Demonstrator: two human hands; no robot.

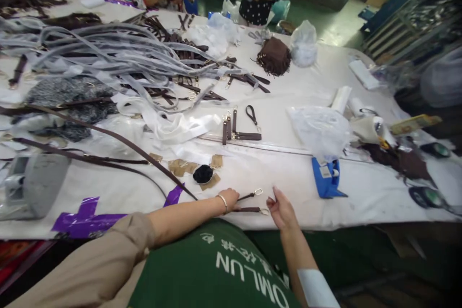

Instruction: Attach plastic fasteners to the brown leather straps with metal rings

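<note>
Green cloth apron with white lettering (216, 269): nearest item, worn by the person at the white-covered table (270, 166). Left hand (231, 200), bracelet at wrist: fingers closed on a thin dark brown leather strap (246, 197), whose oval metal ring (258, 192) points toward the other hand. Just nearer the body, a wider brown leather strap with a metal clasp (249, 210) reaches out from below the same fingers. Right hand (281, 209): just beside that clasp, fingers partly curled; from where I stand, cannot tell whether it pinches anything. Beyond the left hand, to its left: round black bundle (202, 173). Farther out from both hands: short brown straps laid in a group (247, 136). Right of the right hand: blue object with white label (327, 178).
</note>
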